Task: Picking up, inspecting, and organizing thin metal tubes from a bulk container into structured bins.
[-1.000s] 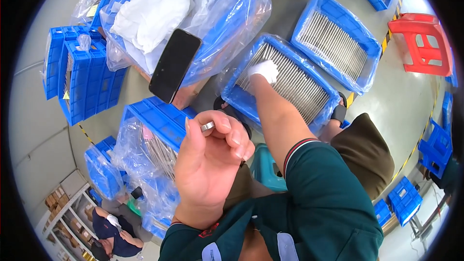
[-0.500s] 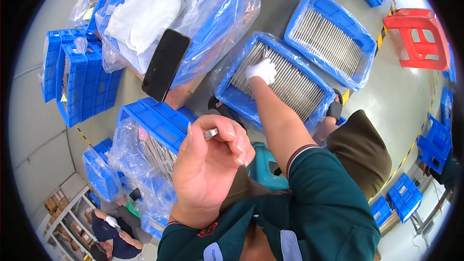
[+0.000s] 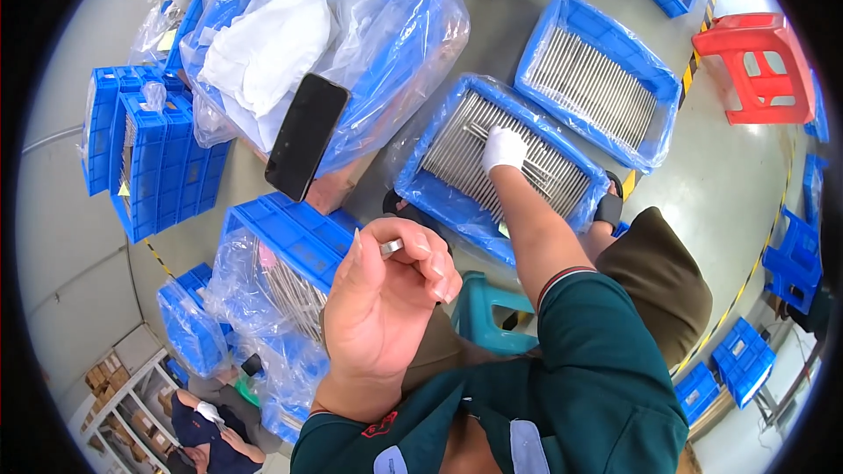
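Note:
My right hand (image 3: 505, 150), in a white glove, is down on the metal rods (image 3: 457, 154) in a plastic-lined blue crate. Its fingers are closed around a few rods (image 3: 537, 178) that lie crosswise over the row beneath; the fingertips are partly hidden. Bare and raised close in front of me, my left hand (image 3: 386, 298) shows its palm, with the fingers loosely curled and the thumb apart. A silver ring-like band (image 3: 392, 247) shows at its fingers; whether worn or held, I cannot tell. A black phone (image 3: 307, 136) hangs above and left of this hand.
Another lined blue crate (image 3: 597, 83) of rods adjoins at the far right. At the left stand a large crate with white cloth (image 3: 268, 44) and stacked blue crates (image 3: 162, 158). A teal stool (image 3: 492, 312) is near me, a red stool (image 3: 760, 70) at right. Another person (image 3: 211, 430) sits lower left.
My right hand has moved right and nearer over the crate, and a few rods now lie crosswise under it. My left hand has stayed raised in nearly the same pose. The view has shifted slightly.

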Demonstrator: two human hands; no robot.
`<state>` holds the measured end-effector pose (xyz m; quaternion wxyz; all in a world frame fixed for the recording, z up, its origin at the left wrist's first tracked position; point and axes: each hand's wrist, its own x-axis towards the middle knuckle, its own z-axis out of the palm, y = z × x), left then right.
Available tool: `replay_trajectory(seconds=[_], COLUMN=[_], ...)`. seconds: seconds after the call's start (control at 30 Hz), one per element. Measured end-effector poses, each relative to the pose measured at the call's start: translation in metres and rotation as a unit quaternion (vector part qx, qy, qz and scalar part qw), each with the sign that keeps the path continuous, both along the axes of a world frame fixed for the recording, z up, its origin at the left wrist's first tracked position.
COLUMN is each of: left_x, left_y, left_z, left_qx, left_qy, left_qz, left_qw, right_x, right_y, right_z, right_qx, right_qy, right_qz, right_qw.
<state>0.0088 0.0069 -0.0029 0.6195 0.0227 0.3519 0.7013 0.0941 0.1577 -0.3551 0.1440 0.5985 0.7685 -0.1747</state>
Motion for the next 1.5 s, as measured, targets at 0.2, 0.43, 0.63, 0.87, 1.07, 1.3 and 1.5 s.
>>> replay_trajectory(seconds=[0.2,0.43,0.63,0.87,1.07,1.3,1.5], left_x=[0.0,0.002,0.009,0.035,0.081,0.094,0.108], left_y=[-0.002,0.007,0.016,0.015,0.012,0.023,0.022], left_z=[-0.004,-0.014,-0.028,-0.06,-0.081,-0.062,-0.049], left_qx=[0.022,0.018,-0.032,-0.13,-0.119,-0.032,0.005], left_qy=[-0.029,-0.012,0.021,0.123,0.011,-0.112,-0.104], left_qz=[0.001,0.013,0.014,0.005,-0.062,0.007,-0.053], left_qw=[0.999,1.0,0.999,0.984,0.991,0.993,0.993], right_x=[0.035,0.104,0.105,0.138,0.142,0.091,0.097], right_y=[0.038,0.002,-0.039,-0.012,-0.014,-0.106,-0.094], right_z=[-0.002,0.016,0.071,0.197,0.311,0.319,0.326], right_qx=[-0.214,-0.517,-0.35,-0.388,-0.264,-0.123,-0.195], right_qy=[0.027,0.616,0.78,0.854,0.912,0.83,0.744], right_qz=[0.025,-0.459,-0.496,-0.306,-0.209,-0.233,-0.225], right_qw=[0.976,0.377,0.152,0.163,0.233,0.491,0.598])
